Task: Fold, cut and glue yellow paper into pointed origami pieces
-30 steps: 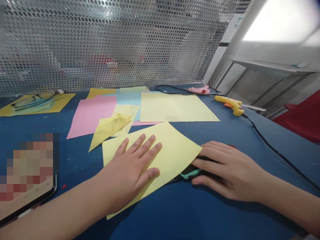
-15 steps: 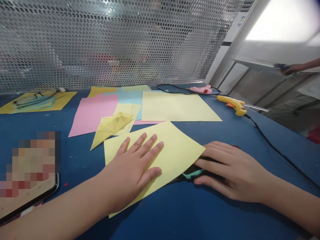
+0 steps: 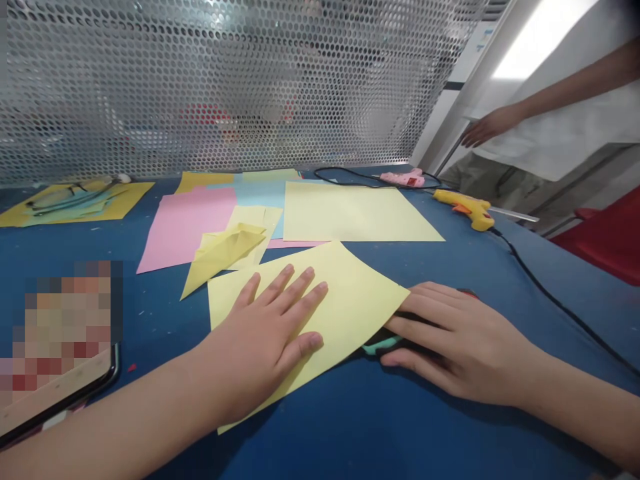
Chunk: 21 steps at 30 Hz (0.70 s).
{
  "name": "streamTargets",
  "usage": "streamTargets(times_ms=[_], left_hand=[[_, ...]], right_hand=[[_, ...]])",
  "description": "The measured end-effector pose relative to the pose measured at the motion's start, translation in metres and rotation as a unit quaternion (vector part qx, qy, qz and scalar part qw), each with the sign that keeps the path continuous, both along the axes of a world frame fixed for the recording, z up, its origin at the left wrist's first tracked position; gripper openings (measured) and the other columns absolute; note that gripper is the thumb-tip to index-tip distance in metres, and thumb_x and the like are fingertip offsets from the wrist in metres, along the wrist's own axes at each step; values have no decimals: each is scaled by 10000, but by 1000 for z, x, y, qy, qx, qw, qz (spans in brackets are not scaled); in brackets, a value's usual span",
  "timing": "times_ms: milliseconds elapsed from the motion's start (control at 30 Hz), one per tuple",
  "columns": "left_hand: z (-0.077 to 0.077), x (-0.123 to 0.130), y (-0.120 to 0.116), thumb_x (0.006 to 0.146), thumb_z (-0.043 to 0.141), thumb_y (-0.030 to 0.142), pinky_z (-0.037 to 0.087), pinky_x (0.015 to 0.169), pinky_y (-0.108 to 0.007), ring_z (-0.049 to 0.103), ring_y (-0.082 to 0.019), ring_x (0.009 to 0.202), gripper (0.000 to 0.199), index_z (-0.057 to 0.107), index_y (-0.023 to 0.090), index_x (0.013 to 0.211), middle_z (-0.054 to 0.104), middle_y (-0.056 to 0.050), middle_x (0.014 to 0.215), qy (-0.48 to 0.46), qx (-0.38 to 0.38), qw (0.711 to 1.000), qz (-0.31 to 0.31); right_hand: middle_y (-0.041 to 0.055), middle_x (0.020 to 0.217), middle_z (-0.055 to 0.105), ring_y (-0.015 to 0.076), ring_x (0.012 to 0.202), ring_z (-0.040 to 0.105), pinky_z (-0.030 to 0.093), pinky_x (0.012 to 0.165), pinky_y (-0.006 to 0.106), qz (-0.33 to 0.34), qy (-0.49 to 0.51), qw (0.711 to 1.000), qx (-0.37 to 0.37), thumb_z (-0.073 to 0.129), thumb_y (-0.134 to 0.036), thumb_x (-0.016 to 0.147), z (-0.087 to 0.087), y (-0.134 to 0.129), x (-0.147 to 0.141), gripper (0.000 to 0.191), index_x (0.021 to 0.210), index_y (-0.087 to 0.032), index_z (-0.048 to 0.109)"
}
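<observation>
A pale yellow sheet of paper [image 3: 350, 300] lies at an angle on the blue table, its right corner slightly raised. My left hand [image 3: 273, 340] rests flat on it with the fingers spread. At the right corner, my right hand [image 3: 455, 340] curls over a black-and-teal tool, which looks like scissors [image 3: 383, 345]. The sheet and my fingers cover most of this tool; only part of the teal and black handle shows. My right fingertips meet the sheet's corner. Just behind the sheet lies a folded yellow paper piece [image 3: 230, 250].
Behind are a pink sheet [image 3: 185, 227], a cream sheet [image 3: 355, 213] and blue paper. A yellow glue gun [image 3: 467, 209] and a pink one [image 3: 403, 178] lie right, with cords. A phone [image 3: 90, 380] is at left. Perforated metal [image 3: 225, 87] stands behind; a person [image 3: 550, 127] is at right.
My right hand and the tool have shifted slightly left, further under the sheet. My left hand keeps its place. The other person has come further into view at right.
</observation>
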<state>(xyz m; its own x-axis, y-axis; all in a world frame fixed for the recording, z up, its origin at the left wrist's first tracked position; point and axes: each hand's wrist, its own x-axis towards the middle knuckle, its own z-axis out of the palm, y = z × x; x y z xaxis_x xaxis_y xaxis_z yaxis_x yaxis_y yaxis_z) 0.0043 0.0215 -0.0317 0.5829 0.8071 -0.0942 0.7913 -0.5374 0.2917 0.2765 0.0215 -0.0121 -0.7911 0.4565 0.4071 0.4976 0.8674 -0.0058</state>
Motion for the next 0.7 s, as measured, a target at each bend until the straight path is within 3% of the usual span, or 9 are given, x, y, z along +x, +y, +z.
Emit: streamTargets(times_ms=[167, 533, 700], left_hand=[[3, 1, 1, 1004, 84, 631, 69, 1175, -611, 14, -262, 1507, 604, 101, 357, 1543, 48, 70, 1618, 11, -15, 1000, 1], [18, 5, 2, 1038, 138, 523, 80, 1173, -619, 3, -268, 1502, 540, 121, 337, 1545, 25, 59, 1613, 35, -54, 998, 8], [12, 4, 2, 1033, 117, 539, 78, 1168, -629, 11, -271, 1504, 543, 132, 351, 1542, 26, 65, 1614, 27, -46, 999, 7]], right_hand=[[100, 867, 689, 197, 812, 648, 512, 752, 331, 5, 13, 1000, -3, 502, -359, 994, -1, -2, 1, 281, 1005, -141, 678], [90, 824, 677, 182, 766, 645, 513, 729, 311, 9, 2, 1000, 2, 518, -358, 988, 1, -1, -4, 277, 954, -137, 682], [103, 880, 693, 196, 800, 646, 517, 744, 333, 7, 8, 1000, -4, 483, -369, 1002, -4, -3, -4, 303, 996, -141, 682]])
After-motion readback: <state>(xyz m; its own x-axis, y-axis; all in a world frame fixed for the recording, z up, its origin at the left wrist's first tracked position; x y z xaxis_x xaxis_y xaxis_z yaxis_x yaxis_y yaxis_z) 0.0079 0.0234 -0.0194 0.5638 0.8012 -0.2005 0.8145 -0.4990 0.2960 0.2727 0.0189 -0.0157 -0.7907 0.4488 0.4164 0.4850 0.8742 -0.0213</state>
